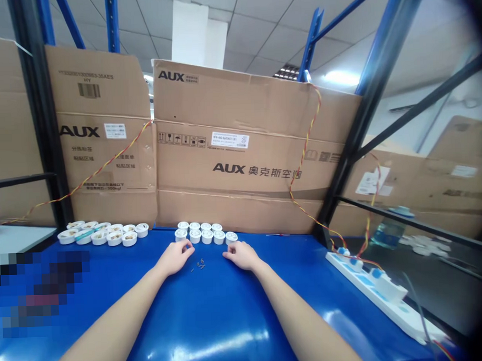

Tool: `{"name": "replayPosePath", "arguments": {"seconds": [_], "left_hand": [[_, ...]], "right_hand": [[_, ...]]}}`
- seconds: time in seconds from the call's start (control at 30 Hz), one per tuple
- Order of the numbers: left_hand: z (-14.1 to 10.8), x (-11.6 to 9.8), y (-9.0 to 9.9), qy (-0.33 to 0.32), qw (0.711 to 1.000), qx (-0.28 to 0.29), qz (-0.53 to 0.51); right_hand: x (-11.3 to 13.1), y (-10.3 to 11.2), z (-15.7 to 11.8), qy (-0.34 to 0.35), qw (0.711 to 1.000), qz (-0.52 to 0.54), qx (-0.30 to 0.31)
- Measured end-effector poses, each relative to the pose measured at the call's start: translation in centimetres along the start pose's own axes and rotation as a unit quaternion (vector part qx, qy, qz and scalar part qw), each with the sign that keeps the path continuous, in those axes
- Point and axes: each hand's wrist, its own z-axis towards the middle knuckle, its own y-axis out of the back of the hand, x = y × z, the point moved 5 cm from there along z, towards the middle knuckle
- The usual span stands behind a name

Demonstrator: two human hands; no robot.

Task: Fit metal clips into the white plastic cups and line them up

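Note:
My left hand (177, 257) rests on the blue tabletop with thumb and forefinger brought together in a ring. It is just in front of the left end of two rows of small white round lidded tubs (194, 237). My right hand (242, 255) lies at the right end of those rows, fingers curled and closed, near the last tub (231, 237). What either hand pinches, if anything, is too small or hidden to make out. Between the hands, closer to the left one, lie several tiny slender brownish pieces (200, 264), loose on the surface.
Open white tubs (114, 238) holding small parts stand at the back left. Flattened cardboard (240, 149) walls the rear edge. A white power strip (381, 291) with plugs and twisted red-yellow wires (306, 157) runs along the right, beside a black rack post (339, 166).

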Motion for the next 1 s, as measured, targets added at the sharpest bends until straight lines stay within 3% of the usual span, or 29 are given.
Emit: {"name": "replayPosePath", "arguments": {"seconds": [1.0], "left_hand": [[0.45,0.8,-0.52,-0.021,1.0,0.013,0.014]], "right_hand": [[0.15,0.1,0.1,-0.003,1.0,-0.025,0.015]]}}
